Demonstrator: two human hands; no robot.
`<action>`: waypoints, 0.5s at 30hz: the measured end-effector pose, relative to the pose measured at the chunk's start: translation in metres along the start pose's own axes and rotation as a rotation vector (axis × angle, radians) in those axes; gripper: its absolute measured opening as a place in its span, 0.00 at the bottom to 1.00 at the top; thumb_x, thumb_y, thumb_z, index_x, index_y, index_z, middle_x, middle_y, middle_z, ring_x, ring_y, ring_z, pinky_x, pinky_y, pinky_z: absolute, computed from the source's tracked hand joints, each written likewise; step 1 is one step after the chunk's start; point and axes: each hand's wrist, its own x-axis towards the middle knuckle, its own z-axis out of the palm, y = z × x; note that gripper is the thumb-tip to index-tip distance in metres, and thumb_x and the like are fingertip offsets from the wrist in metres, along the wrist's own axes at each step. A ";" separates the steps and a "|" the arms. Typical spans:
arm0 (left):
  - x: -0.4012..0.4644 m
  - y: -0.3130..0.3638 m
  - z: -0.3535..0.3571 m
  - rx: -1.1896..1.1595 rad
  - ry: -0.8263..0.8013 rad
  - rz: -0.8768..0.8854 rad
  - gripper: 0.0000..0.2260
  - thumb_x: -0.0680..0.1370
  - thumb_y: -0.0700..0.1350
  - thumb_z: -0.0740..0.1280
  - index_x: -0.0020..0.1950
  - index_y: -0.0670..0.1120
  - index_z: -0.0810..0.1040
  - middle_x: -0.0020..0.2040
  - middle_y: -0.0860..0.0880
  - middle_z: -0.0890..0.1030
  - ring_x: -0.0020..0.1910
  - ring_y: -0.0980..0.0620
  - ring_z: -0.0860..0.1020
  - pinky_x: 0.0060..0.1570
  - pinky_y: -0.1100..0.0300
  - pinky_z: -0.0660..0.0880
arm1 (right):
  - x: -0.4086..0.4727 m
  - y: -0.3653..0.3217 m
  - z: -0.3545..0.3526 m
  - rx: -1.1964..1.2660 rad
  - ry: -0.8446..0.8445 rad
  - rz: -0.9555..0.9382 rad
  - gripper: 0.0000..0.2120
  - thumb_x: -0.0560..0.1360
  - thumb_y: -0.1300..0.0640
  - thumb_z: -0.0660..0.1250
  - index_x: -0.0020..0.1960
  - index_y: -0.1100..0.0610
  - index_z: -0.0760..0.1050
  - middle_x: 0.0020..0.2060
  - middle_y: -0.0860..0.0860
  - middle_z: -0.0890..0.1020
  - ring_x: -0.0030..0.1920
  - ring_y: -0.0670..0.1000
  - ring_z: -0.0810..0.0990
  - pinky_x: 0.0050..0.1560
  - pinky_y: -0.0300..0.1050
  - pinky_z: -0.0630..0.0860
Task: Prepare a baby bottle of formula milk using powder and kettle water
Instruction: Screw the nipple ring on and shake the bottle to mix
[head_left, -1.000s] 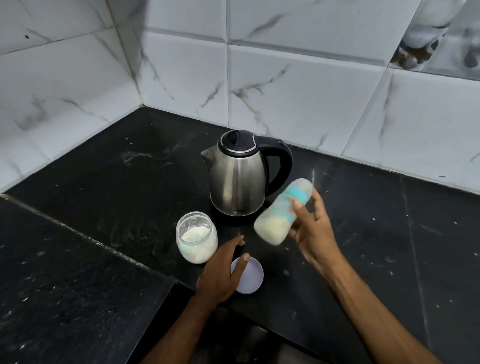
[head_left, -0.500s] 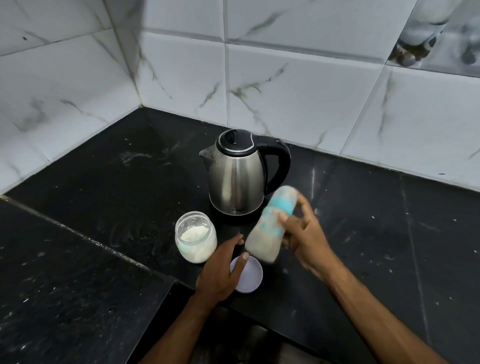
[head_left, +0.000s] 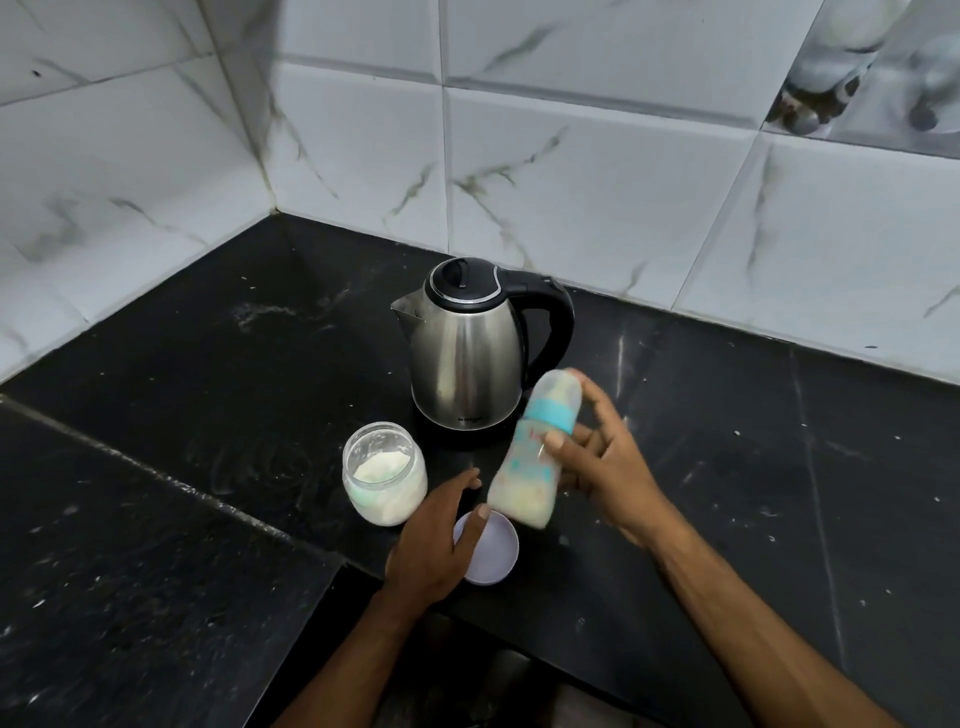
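My right hand (head_left: 605, 462) grips a baby bottle (head_left: 530, 467) with a teal collar and a clear cap, tilted in the air in front of the kettle; whitish milk fills its lower part. The steel kettle (head_left: 467, 353) with a black lid and handle stands on the black counter (head_left: 208, 374), lid closed. An open glass jar of white powder (head_left: 384, 473) stands left of the bottle. My left hand (head_left: 436, 545) rests on the counter, fingers apart, partly over the jar's pale round lid (head_left: 493, 551), holding nothing.
White marbled wall tiles (head_left: 571, 182) enclose the counter at the back and left, forming a corner. The counter's front edge steps down just below my left wrist. Specks of powder dot the dark surface.
The bottle in my right hand has swung from tilted high on the right, down and left, and now back up a little, blurred by motion. My left hand has stayed put.
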 end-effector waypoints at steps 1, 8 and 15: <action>-0.001 0.001 0.001 0.009 0.013 -0.001 0.26 0.80 0.61 0.58 0.72 0.46 0.72 0.65 0.55 0.77 0.64 0.60 0.74 0.67 0.60 0.70 | 0.005 -0.003 -0.002 0.111 0.089 -0.036 0.38 0.66 0.53 0.79 0.71 0.47 0.65 0.53 0.56 0.84 0.51 0.57 0.84 0.43 0.53 0.83; 0.003 -0.007 0.002 0.004 -0.054 -0.010 0.23 0.82 0.59 0.58 0.73 0.49 0.71 0.68 0.54 0.76 0.68 0.56 0.74 0.66 0.52 0.72 | 0.002 0.013 0.003 0.093 -0.030 0.055 0.39 0.68 0.53 0.79 0.73 0.47 0.63 0.54 0.58 0.83 0.52 0.57 0.84 0.44 0.52 0.82; 0.000 0.001 0.002 0.014 0.014 -0.014 0.26 0.80 0.62 0.57 0.72 0.50 0.71 0.65 0.58 0.77 0.64 0.63 0.74 0.66 0.59 0.71 | 0.014 0.002 -0.006 0.354 0.240 -0.039 0.34 0.69 0.53 0.74 0.72 0.51 0.65 0.55 0.56 0.82 0.52 0.55 0.83 0.42 0.50 0.83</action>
